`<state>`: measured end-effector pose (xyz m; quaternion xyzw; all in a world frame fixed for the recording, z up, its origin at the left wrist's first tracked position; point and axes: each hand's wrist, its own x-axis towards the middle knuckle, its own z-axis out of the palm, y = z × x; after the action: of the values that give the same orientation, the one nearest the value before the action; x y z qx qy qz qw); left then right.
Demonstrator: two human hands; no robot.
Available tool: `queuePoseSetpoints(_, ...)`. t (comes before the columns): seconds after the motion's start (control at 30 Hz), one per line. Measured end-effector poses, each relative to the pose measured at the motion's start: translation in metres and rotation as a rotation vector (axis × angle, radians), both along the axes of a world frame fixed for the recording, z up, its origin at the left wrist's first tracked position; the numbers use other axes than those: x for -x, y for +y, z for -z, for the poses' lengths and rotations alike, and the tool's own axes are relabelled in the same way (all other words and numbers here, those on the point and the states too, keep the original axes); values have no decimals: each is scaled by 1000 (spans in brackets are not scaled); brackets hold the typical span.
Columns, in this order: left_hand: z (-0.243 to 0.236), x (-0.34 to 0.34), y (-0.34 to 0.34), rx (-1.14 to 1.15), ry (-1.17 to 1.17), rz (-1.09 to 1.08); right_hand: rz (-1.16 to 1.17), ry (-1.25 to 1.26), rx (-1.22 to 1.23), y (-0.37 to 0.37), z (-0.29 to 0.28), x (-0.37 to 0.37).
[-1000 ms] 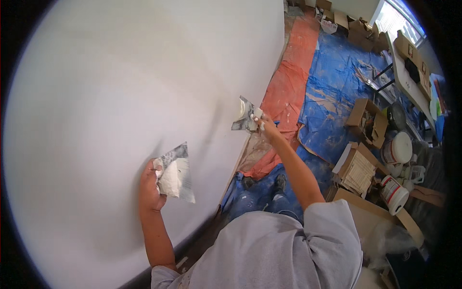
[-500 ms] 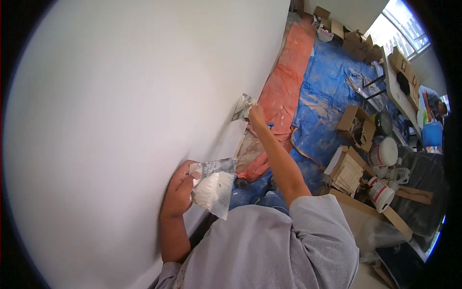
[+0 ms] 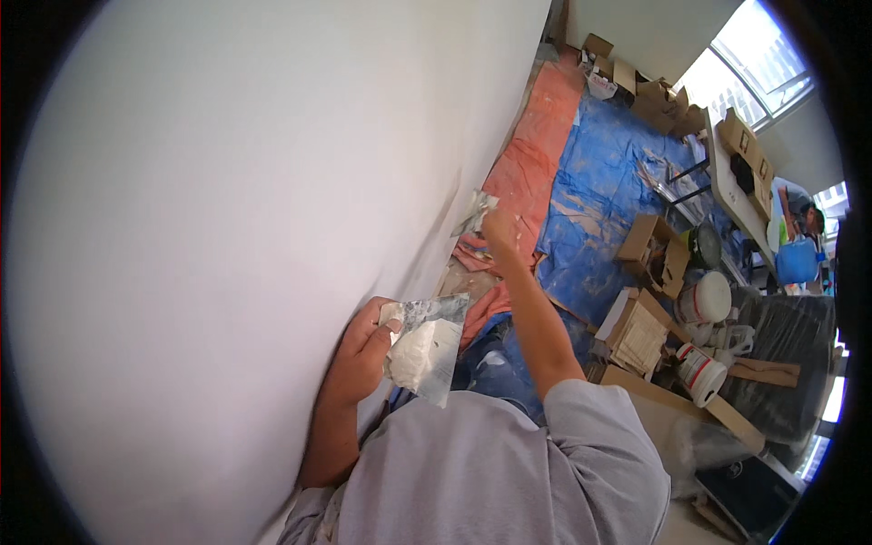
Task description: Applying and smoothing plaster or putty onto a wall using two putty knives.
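Observation:
My left hand (image 3: 365, 350) grips a flat metal putty blade (image 3: 444, 365) by its edge, thumb on top. A thick mound of white putty (image 3: 420, 354) lies on that blade. Farther out, my right hand (image 3: 500, 227) is closed round a putty knife (image 3: 474, 213), whose handle is hidden in the fist. Its smeared blade points left toward the white wall (image 3: 227, 227); I cannot tell whether it touches.
Red sheeting (image 3: 536, 127) runs along the wall's foot, beside a blue tarp (image 3: 599, 173). On the right are cardboard boxes (image 3: 654, 254), white buckets (image 3: 704, 300) and a long table (image 3: 727, 177). Another person (image 3: 799, 204) is at the far right.
My right hand and its putty knife have shifted right and slightly nearer. The left hand, with the putty-loaded blade, has also moved a little right. The whole view has turned slightly.

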<state>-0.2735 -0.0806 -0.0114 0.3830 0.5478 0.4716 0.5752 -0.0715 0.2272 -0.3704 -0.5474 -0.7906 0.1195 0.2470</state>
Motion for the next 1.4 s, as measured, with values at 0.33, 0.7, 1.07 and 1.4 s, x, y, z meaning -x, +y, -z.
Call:
queuePoseSetpoints(0.33, 8, 6, -7, -35, -20, 2, 359, 969, 795, 28, 18, 78)
queuePoseSetpoints(0.7, 19, 16, -30, -100, -107, -95, 34, 1066, 860, -1, -199, 121)
queuePoseSetpoints(1.07, 13, 10, -19, -123, -34, -52, -90, 1000, 504, -15, -399, 91)
queuePoseSetpoints(1.4, 5, 5, -10, -91, -74, -39, 18, 1599, 800, 8, -202, -15)
